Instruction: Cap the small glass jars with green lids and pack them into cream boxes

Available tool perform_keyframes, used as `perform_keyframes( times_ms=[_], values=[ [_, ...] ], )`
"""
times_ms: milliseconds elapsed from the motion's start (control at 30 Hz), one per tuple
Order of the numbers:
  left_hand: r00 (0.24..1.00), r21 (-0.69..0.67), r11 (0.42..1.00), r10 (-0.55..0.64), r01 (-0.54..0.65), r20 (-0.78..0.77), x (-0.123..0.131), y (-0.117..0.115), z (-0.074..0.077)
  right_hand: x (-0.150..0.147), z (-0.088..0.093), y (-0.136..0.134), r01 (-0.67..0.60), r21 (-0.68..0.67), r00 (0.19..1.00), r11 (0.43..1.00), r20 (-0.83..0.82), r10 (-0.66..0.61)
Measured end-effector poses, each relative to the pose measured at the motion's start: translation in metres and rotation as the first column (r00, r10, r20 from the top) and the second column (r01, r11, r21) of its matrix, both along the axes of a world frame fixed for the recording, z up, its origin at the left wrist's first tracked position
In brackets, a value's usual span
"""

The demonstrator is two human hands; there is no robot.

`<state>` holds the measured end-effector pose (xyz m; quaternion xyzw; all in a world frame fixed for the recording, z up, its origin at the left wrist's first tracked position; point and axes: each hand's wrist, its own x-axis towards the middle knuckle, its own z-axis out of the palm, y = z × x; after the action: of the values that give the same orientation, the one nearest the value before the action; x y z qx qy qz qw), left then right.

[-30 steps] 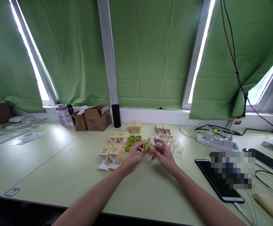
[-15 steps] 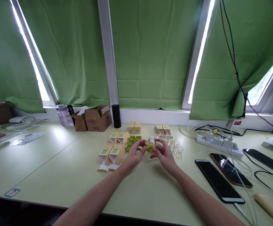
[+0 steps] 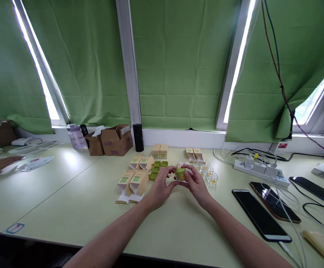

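Observation:
A small green piece [image 3: 180, 174] with a yellow spot is held between both hands above the table. My left hand [image 3: 163, 183] has its fingers closed on its left side, and my right hand [image 3: 194, 182] grips it from the right. Green trays [image 3: 154, 174] lie just left of my left hand. Several clear cups [image 3: 212, 178] with yellow bits inside stand right of my right hand. Open beige boxes [image 3: 139, 182] with green labels are at the left. Pale items behind my fingers are mostly hidden.
Two beige boxes [image 3: 160, 151] stand near the wall, with a black cylinder [image 3: 138, 137] and a cardboard carton [image 3: 116, 140] to their left. Phones [image 3: 260, 214], cables and a power strip [image 3: 260, 173] lie at the right. Another person's hand [image 3: 4, 163] is over papers at far left.
Both hands have shifted slightly, and the green piece between them has turned and moved a little right. The other person's hand has moved right over the papers.

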<state>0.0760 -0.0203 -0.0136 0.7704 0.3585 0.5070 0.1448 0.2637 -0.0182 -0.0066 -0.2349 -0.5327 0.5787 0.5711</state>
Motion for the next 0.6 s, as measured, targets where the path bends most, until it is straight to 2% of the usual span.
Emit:
perform_keyframes(
  times_ms=[233, 433, 600],
  values=[
    [0.998, 0.071, 0.997, 0.042, -0.039, -0.041, 0.002, -0.002, 0.006, 0.001, -0.001, 0.0, -0.111, -0.124, 0.988, 0.986, -0.119, 0.097],
    [0.999, 0.092, 0.996, 0.006, -0.003, -0.033, 0.002, -0.004, 0.008, 0.005, -0.009, 0.007, -0.25, -0.205, 0.947, 0.946, -0.254, 0.195],
    [1.0, 0.074, 0.997, 0.007, -0.007, -0.001, 0.001, 0.0, 0.003, 0.011, -0.014, 0.014, -0.253, -0.228, 0.944, 0.94, -0.269, 0.189]
  ],
)
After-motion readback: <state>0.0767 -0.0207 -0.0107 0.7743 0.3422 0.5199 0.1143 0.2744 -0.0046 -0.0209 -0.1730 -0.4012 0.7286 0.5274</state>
